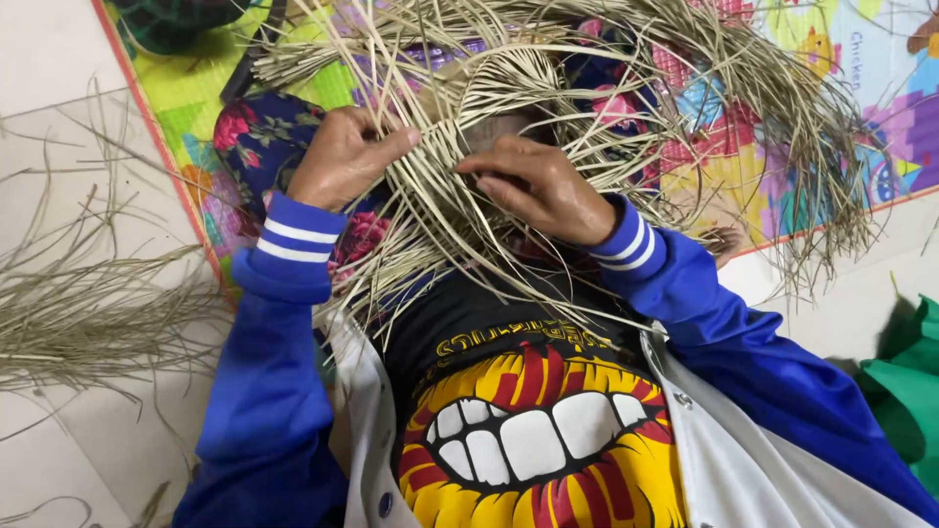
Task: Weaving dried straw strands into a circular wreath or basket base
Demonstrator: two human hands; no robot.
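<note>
Floor (pixel 59 59) is pale tile, seen at 9 to 11 o'clock and again at 3 to 4 o'clock. A bright play mat (pixel 196 88) with a red edge is laid on the floor, running from 11 o'clock across to 2 o'clock; animal pictures and coloured blocks are printed on it. A loose pile of dry straw strands (pixel 88 313) is spread on the tiles at 9 o'clock, just off the mat edge. A green cloth (pixel 915 391) is lying on the floor at 4 o'clock. A dark green item (pixel 171 22) is sat on the mat at 11 o'clock, partly cut off.
</note>
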